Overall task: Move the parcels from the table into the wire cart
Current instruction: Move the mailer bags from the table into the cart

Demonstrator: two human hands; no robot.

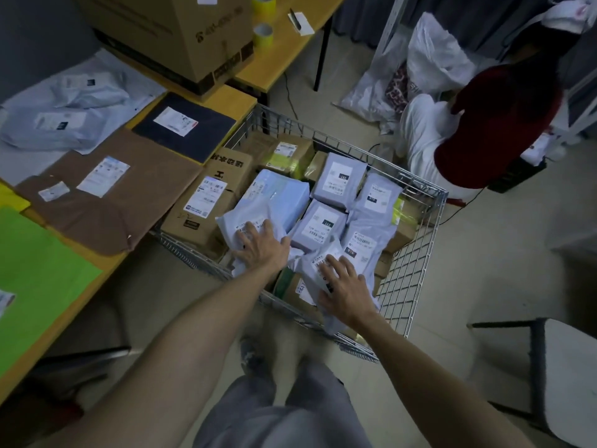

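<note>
Parcels crowd the wire cart; left hand and right hand press white mailers, grips wide.

Most print is too blurred to read.

Wire cart: four grey mailers each carry a white shipping label with a black tag. Each tag shows a three-character white code, seen upside down.
- Far mailer: roughly "331", uncertain.
- Right mailer: roughly "910".
- Middle mailer: "2?1", middle character unclear.
- Near mailer: roughly "310".

Cardboard box, left side of the cart: large black Chinese characters on the top, not legible. Its label shows barcodes, with fine print unreadable.

Big carton on the tabletop: printed logo and a number string, too blurred.

Brown parcel and black parcel: white labels, unreadable.
</note>
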